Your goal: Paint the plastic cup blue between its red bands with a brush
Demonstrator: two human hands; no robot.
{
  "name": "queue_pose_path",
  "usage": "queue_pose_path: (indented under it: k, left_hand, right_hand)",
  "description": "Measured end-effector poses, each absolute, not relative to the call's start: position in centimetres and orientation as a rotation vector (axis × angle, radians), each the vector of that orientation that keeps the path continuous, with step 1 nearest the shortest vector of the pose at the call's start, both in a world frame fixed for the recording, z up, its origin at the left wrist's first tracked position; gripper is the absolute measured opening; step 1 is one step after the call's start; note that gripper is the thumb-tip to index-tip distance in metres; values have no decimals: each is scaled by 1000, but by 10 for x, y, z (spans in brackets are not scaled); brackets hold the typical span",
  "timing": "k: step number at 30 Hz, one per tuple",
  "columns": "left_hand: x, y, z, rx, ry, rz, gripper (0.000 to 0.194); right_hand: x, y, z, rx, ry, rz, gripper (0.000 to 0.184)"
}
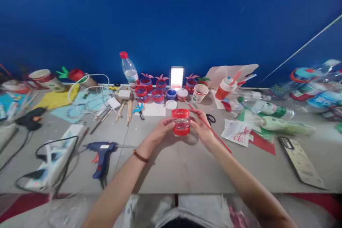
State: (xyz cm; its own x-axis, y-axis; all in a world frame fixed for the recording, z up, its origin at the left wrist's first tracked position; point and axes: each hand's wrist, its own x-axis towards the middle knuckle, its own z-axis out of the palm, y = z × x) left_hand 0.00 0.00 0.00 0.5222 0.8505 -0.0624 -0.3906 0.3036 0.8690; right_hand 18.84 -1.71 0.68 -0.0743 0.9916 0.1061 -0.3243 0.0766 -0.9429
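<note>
A small clear plastic cup [181, 123] with red bands round its top and bottom is upright between my two hands, just above or on the table. My left hand [163, 130] grips its left side, thumb in front. From the other side, my right hand [202, 129] holds it with the fingers. A thin red stick [221, 142], like a brush handle, runs slantwise past my right hand; whether the fingers hold it too is unclear. Beyond the cup are a white lid [171, 104], an open pot of blue paint [171, 94] and a white-lidded pot [182, 94].
Blue-and-red painted cups [157, 95] stand at the back beside a bottle [130, 71] and a paper cup [200, 93]. At left lie a blue glue gun [102, 155] and a power strip [57, 156]. Black-handled scissors [211, 118], plastic bottles [272, 109] and a phone [301, 164] are at right.
</note>
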Motion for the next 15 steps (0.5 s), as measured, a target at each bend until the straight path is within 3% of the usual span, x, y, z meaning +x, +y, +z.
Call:
queue_pose_path:
  k: [15]
  left_hand:
    - [-3,2,9,992,604,842,58]
  right_hand:
    - [198,-12,3,-1021,-1119,1290,49]
